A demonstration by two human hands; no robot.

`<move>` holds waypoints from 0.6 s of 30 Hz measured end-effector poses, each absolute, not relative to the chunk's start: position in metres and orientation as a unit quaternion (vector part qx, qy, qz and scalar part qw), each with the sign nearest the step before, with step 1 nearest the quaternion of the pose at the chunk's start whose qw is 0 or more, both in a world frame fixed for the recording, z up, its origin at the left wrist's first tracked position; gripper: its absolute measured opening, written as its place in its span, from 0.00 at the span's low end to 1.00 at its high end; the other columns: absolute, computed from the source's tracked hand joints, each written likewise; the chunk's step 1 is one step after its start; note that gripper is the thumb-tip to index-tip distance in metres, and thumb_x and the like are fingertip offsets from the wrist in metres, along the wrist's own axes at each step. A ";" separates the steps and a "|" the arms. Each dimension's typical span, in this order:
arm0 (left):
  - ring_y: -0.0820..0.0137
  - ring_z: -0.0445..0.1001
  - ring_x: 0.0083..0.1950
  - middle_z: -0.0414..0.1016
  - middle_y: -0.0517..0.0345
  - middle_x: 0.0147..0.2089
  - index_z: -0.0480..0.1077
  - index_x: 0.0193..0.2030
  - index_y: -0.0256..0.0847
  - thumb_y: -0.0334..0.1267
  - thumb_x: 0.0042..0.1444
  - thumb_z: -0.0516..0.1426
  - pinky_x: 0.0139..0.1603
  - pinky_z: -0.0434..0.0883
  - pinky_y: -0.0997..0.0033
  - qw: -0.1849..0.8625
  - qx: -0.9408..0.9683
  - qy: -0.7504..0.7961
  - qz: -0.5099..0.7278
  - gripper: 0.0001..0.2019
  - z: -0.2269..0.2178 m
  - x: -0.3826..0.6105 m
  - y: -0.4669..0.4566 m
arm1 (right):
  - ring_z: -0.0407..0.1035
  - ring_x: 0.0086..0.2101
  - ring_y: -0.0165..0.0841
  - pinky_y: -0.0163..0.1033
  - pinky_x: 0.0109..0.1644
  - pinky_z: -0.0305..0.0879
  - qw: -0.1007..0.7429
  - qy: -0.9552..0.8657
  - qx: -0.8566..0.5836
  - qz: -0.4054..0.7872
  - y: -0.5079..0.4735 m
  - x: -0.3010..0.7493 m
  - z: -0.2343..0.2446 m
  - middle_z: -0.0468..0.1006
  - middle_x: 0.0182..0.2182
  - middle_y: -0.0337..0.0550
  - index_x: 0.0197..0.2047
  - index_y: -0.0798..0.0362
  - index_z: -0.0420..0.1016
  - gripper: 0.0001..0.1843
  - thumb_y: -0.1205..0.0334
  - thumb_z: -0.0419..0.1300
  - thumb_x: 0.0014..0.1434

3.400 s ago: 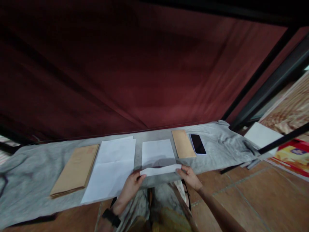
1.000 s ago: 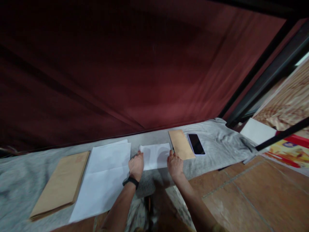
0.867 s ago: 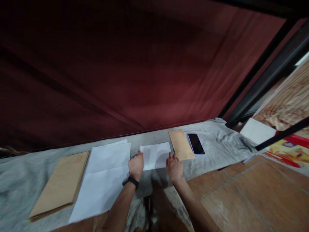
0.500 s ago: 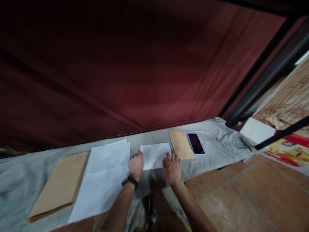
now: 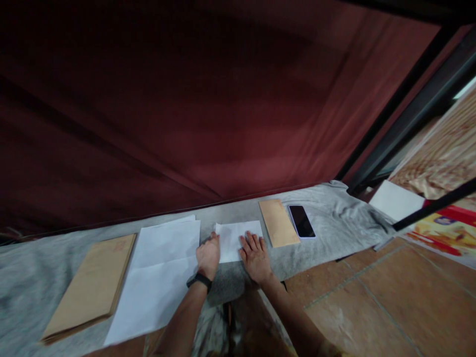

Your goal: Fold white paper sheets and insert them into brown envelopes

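A folded sheet of white paper (image 5: 232, 240) lies between my hands on the grey cloth. My left hand (image 5: 208, 254), with a dark band on its wrist, is closed at the paper's left edge and pinches it there. My right hand (image 5: 255, 255) rests flat on the right part of the sheet, its fingers stretched out and slightly spread. Close by on the right is a single brown envelope (image 5: 279, 223). To the left, larger white sheets (image 5: 159, 267) lie with a crease across them.
A stack of brown envelopes (image 5: 91, 285) lies at the far left. Beyond the single envelope is a phone (image 5: 302, 221) with a dark screen. Grey cloth (image 5: 334, 218) covers the narrow surface, a dark red curtain (image 5: 238, 124) hangs behind, and floor tiles (image 5: 372, 297) show at right.
My right hand has moved left, from the paper's right edge onto the sheet, and now lies flatter. My left hand stays at the left edge.
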State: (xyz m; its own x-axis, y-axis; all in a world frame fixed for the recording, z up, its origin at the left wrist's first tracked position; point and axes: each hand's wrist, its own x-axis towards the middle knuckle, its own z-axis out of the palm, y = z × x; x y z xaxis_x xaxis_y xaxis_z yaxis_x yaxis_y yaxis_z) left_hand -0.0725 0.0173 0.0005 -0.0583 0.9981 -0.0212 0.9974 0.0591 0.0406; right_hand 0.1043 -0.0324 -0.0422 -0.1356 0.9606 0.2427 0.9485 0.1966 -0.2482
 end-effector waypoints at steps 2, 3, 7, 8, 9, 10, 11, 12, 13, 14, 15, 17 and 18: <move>0.55 0.84 0.41 0.82 0.38 0.35 0.70 0.58 0.30 0.39 0.72 0.41 0.40 0.76 0.61 0.021 0.683 0.730 0.008 0.22 0.001 -0.072 0.017 | 0.57 0.67 0.45 0.55 0.70 0.48 0.177 -0.752 -0.635 0.016 -0.033 0.105 -0.044 0.61 0.70 0.45 0.70 0.45 0.63 0.25 0.52 0.48 0.73; 0.55 0.84 0.41 0.82 0.38 0.35 0.70 0.57 0.30 0.39 0.72 0.40 0.40 0.76 0.61 0.022 0.682 0.731 0.008 0.22 0.000 -0.072 0.017 | 0.56 0.67 0.45 0.55 0.70 0.48 0.177 -0.751 -0.636 0.014 -0.033 0.105 -0.044 0.61 0.70 0.46 0.70 0.45 0.63 0.25 0.51 0.48 0.73; 0.56 0.84 0.40 0.82 0.40 0.35 0.70 0.57 0.31 0.40 0.72 0.41 0.40 0.75 0.62 0.025 0.674 0.738 0.012 0.22 0.000 -0.071 0.017 | 0.56 0.68 0.45 0.56 0.70 0.47 0.179 -0.749 -0.638 0.010 -0.034 0.104 -0.045 0.61 0.70 0.47 0.71 0.46 0.62 0.26 0.50 0.49 0.73; 0.56 0.83 0.40 0.82 0.40 0.35 0.69 0.58 0.31 0.41 0.72 0.41 0.40 0.75 0.62 0.026 0.672 0.740 0.015 0.22 0.001 -0.071 0.017 | 0.56 0.68 0.45 0.56 0.70 0.47 0.180 -0.748 -0.638 0.009 -0.035 0.104 -0.046 0.61 0.70 0.48 0.71 0.46 0.62 0.26 0.51 0.49 0.73; 0.56 0.83 0.40 0.82 0.41 0.35 0.69 0.59 0.31 0.41 0.72 0.40 0.40 0.75 0.61 0.025 0.668 0.743 0.017 0.22 0.002 -0.071 0.016 | 0.56 0.68 0.44 0.56 0.70 0.47 0.181 -0.748 -0.638 0.008 -0.035 0.104 -0.046 0.61 0.70 0.47 0.70 0.46 0.62 0.26 0.51 0.49 0.73; 0.56 0.83 0.40 0.82 0.41 0.36 0.68 0.60 0.31 0.41 0.72 0.40 0.40 0.75 0.61 0.022 0.665 0.747 0.022 0.23 0.004 -0.071 0.015 | 0.56 0.68 0.44 0.56 0.70 0.47 0.182 -0.748 -0.638 0.007 -0.035 0.104 -0.046 0.61 0.70 0.47 0.70 0.46 0.62 0.26 0.51 0.49 0.73; 0.55 0.83 0.40 0.81 0.40 0.37 0.68 0.60 0.31 0.41 0.72 0.40 0.40 0.75 0.60 0.013 0.662 0.749 0.028 0.23 0.005 -0.071 0.013 | 0.56 0.68 0.44 0.56 0.70 0.47 0.184 -0.748 -0.638 0.007 -0.035 0.103 -0.046 0.61 0.70 0.47 0.70 0.46 0.62 0.26 0.51 0.49 0.73; 0.55 0.82 0.42 0.81 0.39 0.40 0.68 0.60 0.31 0.40 0.72 0.40 0.42 0.75 0.58 -0.002 0.662 0.748 0.035 0.22 0.007 -0.070 0.010 | 0.56 0.67 0.44 0.56 0.70 0.47 0.185 -0.747 -0.638 0.006 -0.035 0.103 -0.046 0.61 0.70 0.47 0.71 0.45 0.62 0.26 0.52 0.49 0.73; 0.54 0.81 0.45 0.81 0.38 0.43 0.69 0.60 0.30 0.38 0.71 0.41 0.45 0.75 0.56 -0.024 0.666 0.744 0.044 0.22 0.008 -0.068 0.006 | 0.56 0.67 0.44 0.56 0.70 0.47 0.185 -0.747 -0.639 0.005 -0.035 0.103 -0.047 0.61 0.70 0.47 0.71 0.46 0.62 0.26 0.52 0.50 0.72; 0.54 0.80 0.49 0.79 0.36 0.48 0.69 0.59 0.30 0.36 0.71 0.41 0.50 0.74 0.54 -0.047 0.676 0.733 0.054 0.21 0.008 -0.065 0.002 | 0.56 0.67 0.44 0.57 0.70 0.47 0.185 -0.746 -0.639 0.005 -0.035 0.102 -0.047 0.61 0.70 0.47 0.71 0.46 0.62 0.26 0.52 0.50 0.72; 0.53 0.78 0.54 0.77 0.34 0.53 0.69 0.60 0.30 0.34 0.70 0.41 0.54 0.72 0.52 -0.067 0.693 0.714 0.065 0.21 0.008 -0.062 -0.003 | 0.56 0.68 0.45 0.57 0.70 0.47 0.185 -0.746 -0.640 0.005 -0.036 0.102 -0.047 0.61 0.70 0.48 0.71 0.46 0.62 0.26 0.52 0.50 0.72; 0.54 0.71 0.64 0.71 0.36 0.63 0.67 0.63 0.32 0.32 0.69 0.42 0.63 0.67 0.52 -0.083 0.744 0.657 0.091 0.22 0.002 -0.051 -0.012 | 0.55 0.68 0.45 0.57 0.71 0.46 0.179 -0.748 -0.640 0.006 -0.036 0.102 -0.047 0.60 0.70 0.47 0.71 0.46 0.61 0.26 0.52 0.49 0.73; 0.56 0.66 0.69 0.67 0.39 0.68 0.66 0.65 0.34 0.32 0.69 0.43 0.66 0.65 0.53 -0.074 0.767 0.628 0.107 0.22 -0.003 -0.045 -0.016 | 0.54 0.68 0.45 0.57 0.71 0.46 0.174 -0.749 -0.639 0.007 -0.036 0.102 -0.047 0.59 0.70 0.47 0.71 0.45 0.61 0.26 0.52 0.48 0.73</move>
